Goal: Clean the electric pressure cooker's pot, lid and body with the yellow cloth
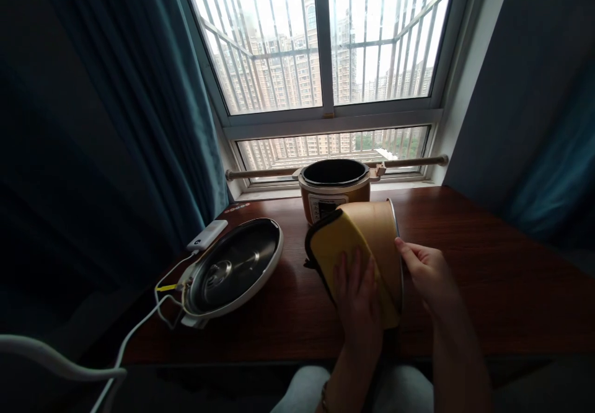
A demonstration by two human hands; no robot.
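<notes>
My right hand [424, 267] pinches the silver rim of a gold-coloured inner pot [376, 224], which is tipped on its side above the table's front part. My left hand [357, 295] lies with its fingers stretched over a yellow cloth [339, 236] with a black edge, pressing it against the pot's outer wall. The cloth covers much of the pot, and its inside faces away from view. Just behind the pot stands a rice cooker body [309, 191] with a dark open top and a control panel, partly hidden by pot and cloth.
A shallow black round piece with a white rim [277, 255] rests at the left of the brown table [465, 245]. Behind it lies a white box [208, 234]; a white cable [134, 332] runs off the table's left side. A window and horizontal bar [413, 162] are behind.
</notes>
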